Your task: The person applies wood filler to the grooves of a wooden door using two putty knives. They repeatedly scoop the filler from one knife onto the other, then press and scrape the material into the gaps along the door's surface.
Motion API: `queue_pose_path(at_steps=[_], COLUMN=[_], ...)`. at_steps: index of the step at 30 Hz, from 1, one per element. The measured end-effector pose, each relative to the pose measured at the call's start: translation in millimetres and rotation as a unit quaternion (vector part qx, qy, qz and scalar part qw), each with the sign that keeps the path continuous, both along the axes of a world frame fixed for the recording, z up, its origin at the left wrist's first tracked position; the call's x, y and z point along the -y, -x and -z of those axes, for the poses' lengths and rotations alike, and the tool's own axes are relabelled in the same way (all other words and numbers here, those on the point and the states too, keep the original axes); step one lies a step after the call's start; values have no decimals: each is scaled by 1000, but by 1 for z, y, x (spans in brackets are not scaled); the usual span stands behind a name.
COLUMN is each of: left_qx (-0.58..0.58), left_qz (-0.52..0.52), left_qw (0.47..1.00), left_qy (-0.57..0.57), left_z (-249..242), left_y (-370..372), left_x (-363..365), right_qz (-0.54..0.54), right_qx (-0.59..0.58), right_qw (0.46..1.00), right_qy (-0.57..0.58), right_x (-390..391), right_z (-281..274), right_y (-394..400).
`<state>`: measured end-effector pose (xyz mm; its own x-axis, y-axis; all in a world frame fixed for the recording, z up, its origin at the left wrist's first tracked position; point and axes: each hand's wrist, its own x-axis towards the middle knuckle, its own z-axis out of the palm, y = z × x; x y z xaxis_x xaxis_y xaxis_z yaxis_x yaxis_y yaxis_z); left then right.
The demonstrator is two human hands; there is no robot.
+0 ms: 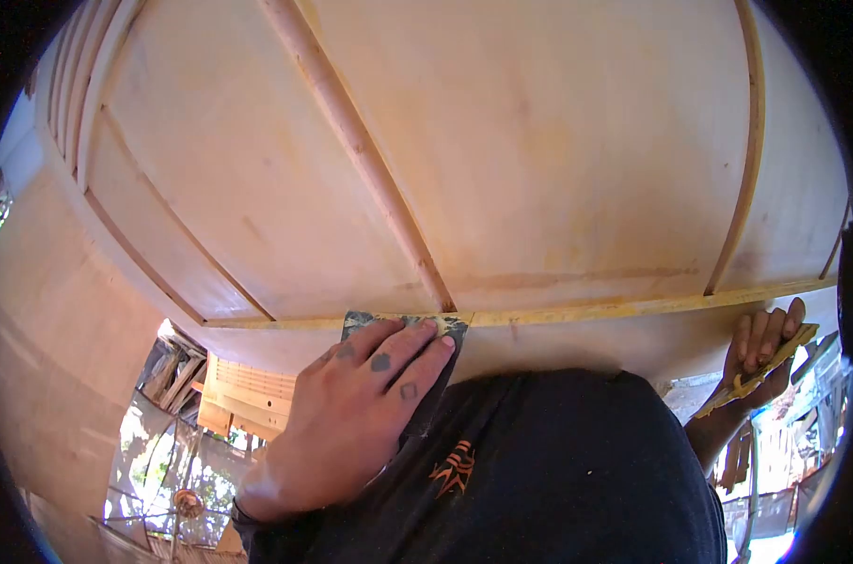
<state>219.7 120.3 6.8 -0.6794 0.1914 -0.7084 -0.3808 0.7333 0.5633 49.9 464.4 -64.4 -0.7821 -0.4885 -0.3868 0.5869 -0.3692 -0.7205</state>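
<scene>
My left hand [356, 409] lies over a dark, pale-flecked sheet of sandpaper [457, 331]. The fingers press it against the narrow wooden edge strip [577, 312] of a large curved panel, close to where a slanting batten [370, 164] meets that strip. My left thumb is hidden. At the far right, under the same edge, my right hand [763, 346] has its fingers curled up around a yellowish strip with a ragged edge [758, 378]. What that strip is made of I cannot make out.
Pale wooden panels [549, 160] with raised battens fill the upper view. A curved wooden wall [50, 357] rises at the left. Below it are stacked boards [248, 387] and scrap wood [171, 367]. My black shirt [577, 461] takes up the bottom middle.
</scene>
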Motion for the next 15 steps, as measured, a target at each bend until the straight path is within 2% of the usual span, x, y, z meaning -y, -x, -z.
queue_pose_path(at_steps=[2, 9, 12, 15], left_qx=[13, 101, 237, 121], left_qz=[-11, 43, 135, 67], left_qw=[1000, 991, 946, 983], left_qy=[-1, -78, -174, -117], left_z=[2, 8, 1, -25], left_y=[6, 31, 41, 38], left_x=[3, 24, 46, 43], right_qz=[7, 25, 26, 17], right_qx=[3, -4, 8, -7], right_qw=[1000, 999, 999, 1000], right_qy=[-6, -37, -22, -11], right_x=[1, 9, 4, 1], right_z=[0, -2, -2, 1], right_y=[0, -2, -3, -2])
